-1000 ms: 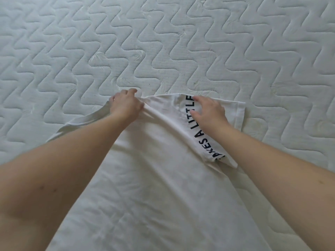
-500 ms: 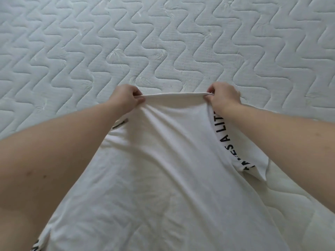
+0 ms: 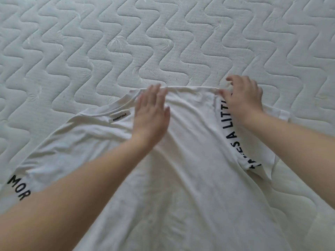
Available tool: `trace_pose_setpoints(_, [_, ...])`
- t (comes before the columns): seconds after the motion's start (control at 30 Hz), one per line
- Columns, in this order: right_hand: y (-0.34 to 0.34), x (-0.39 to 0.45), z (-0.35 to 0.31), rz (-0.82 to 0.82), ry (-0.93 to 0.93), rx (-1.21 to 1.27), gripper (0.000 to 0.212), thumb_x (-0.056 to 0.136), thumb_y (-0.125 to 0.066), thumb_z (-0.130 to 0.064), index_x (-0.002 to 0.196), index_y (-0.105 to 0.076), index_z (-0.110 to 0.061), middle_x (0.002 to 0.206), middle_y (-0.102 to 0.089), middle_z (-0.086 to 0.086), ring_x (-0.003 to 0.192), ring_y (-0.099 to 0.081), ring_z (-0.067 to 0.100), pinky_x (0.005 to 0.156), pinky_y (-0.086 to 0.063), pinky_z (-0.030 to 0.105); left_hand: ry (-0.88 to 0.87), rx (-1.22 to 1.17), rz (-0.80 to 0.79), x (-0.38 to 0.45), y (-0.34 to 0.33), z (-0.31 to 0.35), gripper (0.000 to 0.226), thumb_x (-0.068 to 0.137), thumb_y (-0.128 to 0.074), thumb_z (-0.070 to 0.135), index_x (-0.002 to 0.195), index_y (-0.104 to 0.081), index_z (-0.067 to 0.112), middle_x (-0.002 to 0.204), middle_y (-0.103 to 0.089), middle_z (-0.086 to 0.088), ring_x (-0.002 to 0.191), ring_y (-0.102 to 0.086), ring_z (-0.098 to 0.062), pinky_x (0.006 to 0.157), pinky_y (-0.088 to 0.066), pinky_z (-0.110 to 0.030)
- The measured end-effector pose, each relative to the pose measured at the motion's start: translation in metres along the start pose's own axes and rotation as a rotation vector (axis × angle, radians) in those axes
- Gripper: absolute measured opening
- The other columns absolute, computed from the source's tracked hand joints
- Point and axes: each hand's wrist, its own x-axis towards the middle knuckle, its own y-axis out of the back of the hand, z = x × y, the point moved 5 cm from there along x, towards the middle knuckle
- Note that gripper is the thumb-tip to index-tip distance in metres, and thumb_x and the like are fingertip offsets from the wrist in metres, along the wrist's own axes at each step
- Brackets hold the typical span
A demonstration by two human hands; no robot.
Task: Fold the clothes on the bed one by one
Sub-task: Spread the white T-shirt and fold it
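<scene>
One white T-shirt (image 3: 190, 169) spread flat on the quilted bed (image 3: 90, 42), filling the lower half of the view from about 8 o'clock to 4 o'clock. Black letters "MOR" (image 3: 19, 187) printed at the far left edge, near 9 o'clock, on the part lying outward past the left forearm. Ribbed neckline (image 3: 116, 104) curving up toward 11 o'clock, with a small white neck label (image 3: 119, 118) just below it, lettering too small to read for certain. Left hand (image 3: 151, 115) laid flat on the fabric just right of the label, fingers straight and together, tips touching the top folded edge near 12 o'clock; grip open, nothing pinched. Creases fanning downward from under that palm toward 6 o'clock. Top folded edge running straight across between the two hands. Right hand (image 3: 243, 96) at about 1 o'clock, fingers curled, thumb and fingertips pinching the right end of that top edge; grip closed on the T-shirt. Black lettering "A LITT" (image 3: 233, 131) running down a folded-over strip beneath the right wrist, toward 3 o'clock. Sleeve hem (image 3: 282, 115) poking out at the right, beyond the right forearm.
</scene>
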Motion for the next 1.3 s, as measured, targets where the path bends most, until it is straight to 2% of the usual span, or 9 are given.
trace_pose_setpoints(0.13, [-0.016,-0.071,-0.014,-0.068,0.264,-0.033,0.062,0.093,-0.030,-0.051,0.146,-0.041,-0.021,0.147,-0.044,0.005,0.136,-0.036,0.026,0.109,-0.020,0.042,-0.017,0.054,-0.102,-0.089,-0.023,0.037,0.063,0.095,-0.038,0.038,0.152,-0.030,0.012,0.159,-0.027,-0.009,0.148,-0.023,-0.023,0.118,-0.019,-0.045])
trace_pose_setpoints(0.27, [-0.046,-0.093,0.007,-0.260,0.236,-0.214,0.073,0.088,-0.009,-0.061,0.156,-0.009,-0.033,0.164,0.000,-0.011,0.150,0.003,0.009,0.118,0.007,0.036,0.061,0.083,-0.187,-0.124,-0.050,0.042,0.065,0.095,-0.033,0.046,0.155,-0.023,0.024,0.163,-0.017,-0.009,0.149,-0.014,-0.022,0.118,-0.015,-0.047])
trace_pose_setpoints(0.43, [-0.054,-0.091,0.014,-0.271,0.239,-0.280,0.070,0.091,-0.010,-0.060,0.155,0.004,-0.035,0.163,0.012,-0.012,0.149,0.012,0.007,0.119,0.012,0.039,0.082,0.050,-0.145,-0.131,-0.047,0.042,0.065,0.097,-0.029,0.044,0.156,-0.011,0.024,0.163,-0.011,-0.009,0.151,-0.009,-0.021,0.121,-0.008,-0.046])
trace_pose_setpoints(0.6, [-0.052,-0.086,0.016,-0.373,0.234,-0.268,0.069,0.097,-0.015,-0.059,0.154,0.013,-0.033,0.161,0.022,-0.010,0.148,0.020,0.007,0.119,0.015,0.040,0.303,0.053,-0.214,-0.165,-0.043,0.031,0.073,0.097,-0.022,0.047,0.156,0.008,0.017,0.163,0.010,-0.003,0.151,0.007,-0.017,0.121,-0.001,-0.042])
trace_pose_setpoints(0.8, [-0.051,-0.084,0.014,-0.479,0.239,-0.305,0.071,0.096,-0.013,-0.063,0.153,0.018,-0.033,0.160,0.028,-0.009,0.147,0.024,0.009,0.118,0.015,0.044,0.360,0.109,-0.320,-0.240,-0.030,0.018,0.069,0.097,-0.020,0.048,0.156,-0.001,0.019,0.164,-0.002,-0.004,0.151,0.000,-0.017,0.120,-0.001,-0.038])
trace_pose_setpoints(0.9, [-0.043,-0.086,0.009,-0.474,0.196,-0.325,0.071,0.097,-0.017,-0.061,0.155,0.013,-0.032,0.161,0.023,-0.008,0.148,0.021,0.010,0.118,0.014,0.045,0.376,0.090,-0.281,-0.280,-0.015,0.009,0.068,0.095,-0.026,0.045,0.157,-0.006,0.024,0.164,-0.010,-0.006,0.150,-0.007,-0.019,0.120,-0.006,-0.039])
trace_pose_setpoints(1.0, [-0.027,-0.110,-0.007,-0.312,0.207,-0.297,0.070,0.100,-0.027,-0.051,0.157,0.001,-0.023,0.165,0.009,-0.003,0.150,0.012,0.013,0.119,0.012,0.043,0.417,0.068,-0.270,-0.333,-0.001,0.001,0.069,0.098,-0.022,0.048,0.157,0.000,0.020,0.164,-0.005,-0.007,0.151,0.000,-0.017,0.121,-0.005,-0.039])
trace_pose_setpoints(1.17, [-0.040,-0.265,-0.072,-0.166,0.607,-0.164,0.066,0.096,-0.036,-0.043,0.155,-0.024,-0.015,0.162,-0.021,0.002,0.149,-0.017,0.019,0.120,-0.004,0.042,0.394,0.070,-0.384,-0.419,0.009,0.002,0.067,0.101,-0.008,0.051,0.156,-0.007,0.014,0.165,0.000,-0.006,0.151,-0.002,-0.018,0.121,-0.008,-0.042])
trace_pose_setpoints(1.3, [-0.083,-0.407,-0.079,-0.336,0.800,-0.189,0.064,0.096,-0.043,-0.043,0.154,-0.030,-0.019,0.162,-0.022,0.001,0.150,-0.017,0.018,0.120,-0.017,0.043,0.378,0.072,-0.444,-0.471,0.019,0.002,0.064,0.101,-0.011,0.050,0.156,-0.013,0.016,0.163,-0.015,-0.010,0.151,-0.007,-0.020,0.120,-0.014,-0.046])
